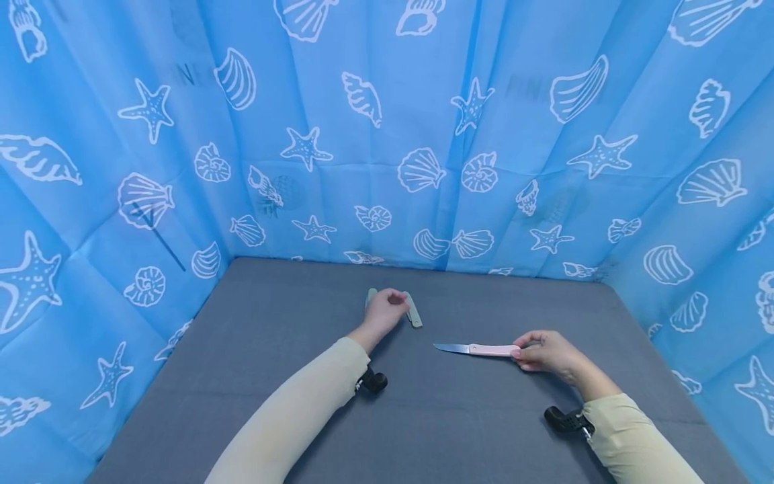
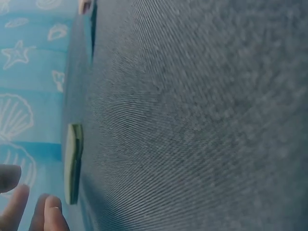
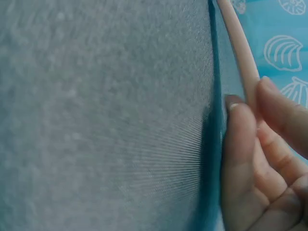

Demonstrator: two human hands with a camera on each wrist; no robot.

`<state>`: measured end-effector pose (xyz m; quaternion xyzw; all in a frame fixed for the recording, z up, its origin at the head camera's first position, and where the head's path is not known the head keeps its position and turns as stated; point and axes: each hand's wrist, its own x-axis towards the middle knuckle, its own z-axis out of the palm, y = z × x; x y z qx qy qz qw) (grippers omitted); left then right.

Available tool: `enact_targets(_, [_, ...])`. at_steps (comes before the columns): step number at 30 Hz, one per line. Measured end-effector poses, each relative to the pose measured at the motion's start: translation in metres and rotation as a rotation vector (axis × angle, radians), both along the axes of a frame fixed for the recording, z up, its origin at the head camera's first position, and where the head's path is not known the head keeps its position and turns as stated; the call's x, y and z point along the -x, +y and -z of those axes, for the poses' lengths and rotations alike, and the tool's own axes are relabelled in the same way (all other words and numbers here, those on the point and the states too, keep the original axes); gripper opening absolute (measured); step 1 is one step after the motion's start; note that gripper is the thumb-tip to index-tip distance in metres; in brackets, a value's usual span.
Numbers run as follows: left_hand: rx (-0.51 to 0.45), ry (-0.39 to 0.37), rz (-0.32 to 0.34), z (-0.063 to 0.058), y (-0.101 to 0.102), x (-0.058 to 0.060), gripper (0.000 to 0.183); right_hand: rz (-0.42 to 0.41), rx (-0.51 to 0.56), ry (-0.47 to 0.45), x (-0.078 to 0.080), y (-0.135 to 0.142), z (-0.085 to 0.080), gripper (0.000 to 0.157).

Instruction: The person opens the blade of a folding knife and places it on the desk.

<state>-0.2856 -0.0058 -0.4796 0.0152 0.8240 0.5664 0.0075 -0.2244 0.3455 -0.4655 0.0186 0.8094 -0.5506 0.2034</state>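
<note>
In the head view, a folding knife (image 1: 494, 350) with a pink handle lies level above the grey table, its blade out and pointing left. My right hand (image 1: 547, 353) pinches the handle's end between thumb and fingers; the right wrist view shows the pink handle (image 3: 240, 50) in that grip. My left hand (image 1: 385, 311) is beside a pale green handle-like piece with a rivet (image 1: 414, 312). The left wrist view shows the left fingers (image 2: 52, 211) apart from a green piece (image 2: 72, 166). Another green bit (image 1: 371, 294) shows behind the left hand, mostly hidden.
A grey cloth-covered table (image 1: 423, 417) spreads under both hands. Blue curtains (image 1: 375, 181) with white shells and starfish hang at the back and both sides. Black wrist mounts (image 1: 373, 382) sit on the sleeves.
</note>
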Motion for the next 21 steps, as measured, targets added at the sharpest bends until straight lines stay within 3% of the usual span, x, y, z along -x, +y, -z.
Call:
enact_targets(7, [0.201, 0.012, -0.022, 0.007, 0.01, 0.007, 0.026, -0.039, -0.164, 0.007, 0.003, -0.001, -0.001, 0.027])
enact_targets(16, [0.383, -0.042, -0.056, 0.007, 0.022, 0.017, 0.049, -0.055, -0.211, -0.015, 0.003, -0.004, -0.007, 0.026])
enact_targets(21, [0.49, -0.072, -0.059, 0.005, 0.023, 0.02, 0.054, -0.037, -0.228, -0.043, 0.004, -0.008, -0.009, 0.028])
